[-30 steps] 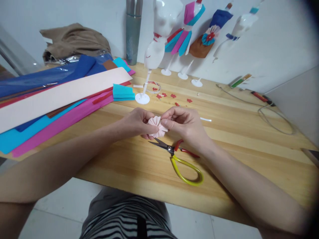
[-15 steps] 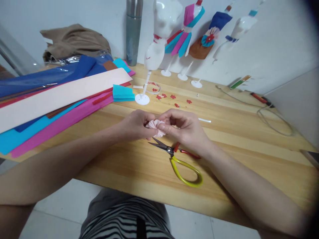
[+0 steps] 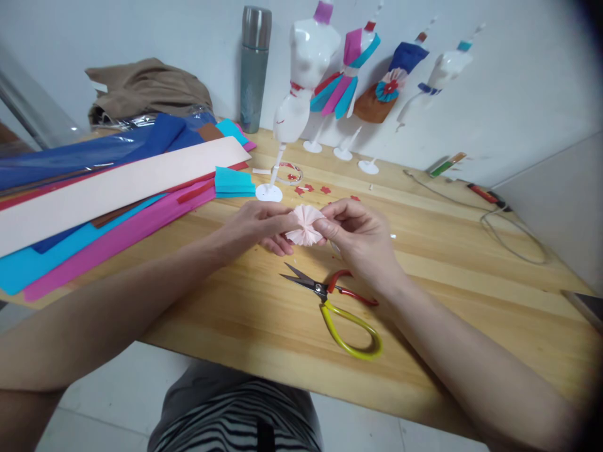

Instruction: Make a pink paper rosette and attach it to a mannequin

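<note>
Both my hands meet over the middle of the wooden table (image 3: 471,263), pinching a small pleated pink paper rosette (image 3: 305,224) between them. My left hand (image 3: 257,226) holds its left edge with closed fingers. My right hand (image 3: 360,238) grips its right side, fingers curled. Just below the hands lie scissors (image 3: 339,304) with one red and one yellow-green handle, blades open and pointing left.
Long sheets of coloured paper (image 3: 108,188) cover the table's left. White mini mannequins (image 3: 301,94) with paper dresses stand at the back beside a steel bottle (image 3: 254,69). Small red cut-outs (image 3: 311,187), a cable (image 3: 509,232) and pens (image 3: 447,164) lie further right.
The hands lifted the rosette slightly and turned it, so its pleated face now shows fanned out. The view tilted a little; the scissors stayed put.
</note>
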`<control>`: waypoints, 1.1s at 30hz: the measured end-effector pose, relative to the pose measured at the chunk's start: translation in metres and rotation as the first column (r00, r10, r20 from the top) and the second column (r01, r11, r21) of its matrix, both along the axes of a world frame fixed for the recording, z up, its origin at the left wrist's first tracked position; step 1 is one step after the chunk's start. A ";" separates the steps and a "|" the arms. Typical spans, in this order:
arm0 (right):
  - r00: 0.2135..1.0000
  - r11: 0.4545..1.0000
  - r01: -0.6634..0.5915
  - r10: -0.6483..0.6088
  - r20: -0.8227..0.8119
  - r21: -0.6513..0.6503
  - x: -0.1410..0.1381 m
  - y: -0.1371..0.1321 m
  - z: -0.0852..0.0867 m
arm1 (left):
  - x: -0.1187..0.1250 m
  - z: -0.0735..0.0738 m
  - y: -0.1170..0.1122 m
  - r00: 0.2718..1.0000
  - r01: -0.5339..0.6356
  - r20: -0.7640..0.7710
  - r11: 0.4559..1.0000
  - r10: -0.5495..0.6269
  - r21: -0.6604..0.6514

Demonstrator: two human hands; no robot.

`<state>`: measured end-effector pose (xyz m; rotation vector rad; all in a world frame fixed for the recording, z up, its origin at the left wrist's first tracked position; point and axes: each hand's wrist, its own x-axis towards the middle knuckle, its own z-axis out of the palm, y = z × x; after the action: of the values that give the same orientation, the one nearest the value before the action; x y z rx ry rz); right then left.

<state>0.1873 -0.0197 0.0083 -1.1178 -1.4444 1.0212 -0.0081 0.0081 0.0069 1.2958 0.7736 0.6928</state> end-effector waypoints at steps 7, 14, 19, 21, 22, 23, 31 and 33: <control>1.000 0.992 -0.001 -0.002 0.026 0.125 0.002 0.000 -0.005 | 0.002 -0.005 0.005 0.997 0.065 0.075 0.902 -0.037 -0.426; 0.952 0.915 -0.102 -0.025 0.306 0.392 0.007 -0.002 -0.005 | 0.001 -0.003 0.000 0.983 0.111 0.184 0.865 -0.022 -0.490; 0.906 0.861 -0.164 -0.061 0.418 0.481 0.012 0.001 -0.013 | 0.002 -0.005 -0.003 0.980 0.085 0.200 0.900 0.003 -0.428; 0.899 0.848 -0.176 -0.069 0.433 0.500 0.013 0.002 -0.015 | 0.003 -0.004 -0.005 0.983 0.058 0.185 0.916 0.017 -0.396; 0.899 0.843 -0.180 -0.068 0.433 0.507 0.013 0.002 -0.015 | 0.003 -0.003 -0.005 0.983 0.047 0.181 0.926 0.023 -0.373; 0.902 0.841 -0.178 -0.067 0.427 0.510 0.012 0.002 -0.015 | 0.003 -0.003 -0.005 0.983 0.038 0.179 0.936 0.027 -0.351; 0.980 0.997 -0.058 0.046 0.191 0.058 0.003 -0.003 -0.006 | 0.007 -0.005 -0.005 0.987 -0.103 0.102 0.976 0.125 -0.194; 0.985 0.996 -0.079 0.083 0.152 -0.027 -0.001 -0.004 -0.007 | 0.010 -0.004 -0.006 0.989 -0.126 0.060 0.983 0.135 -0.132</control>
<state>0.1867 -0.0234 0.0013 -1.1823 -1.6159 1.0273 0.0015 0.0020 0.0033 1.1070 0.8382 0.7766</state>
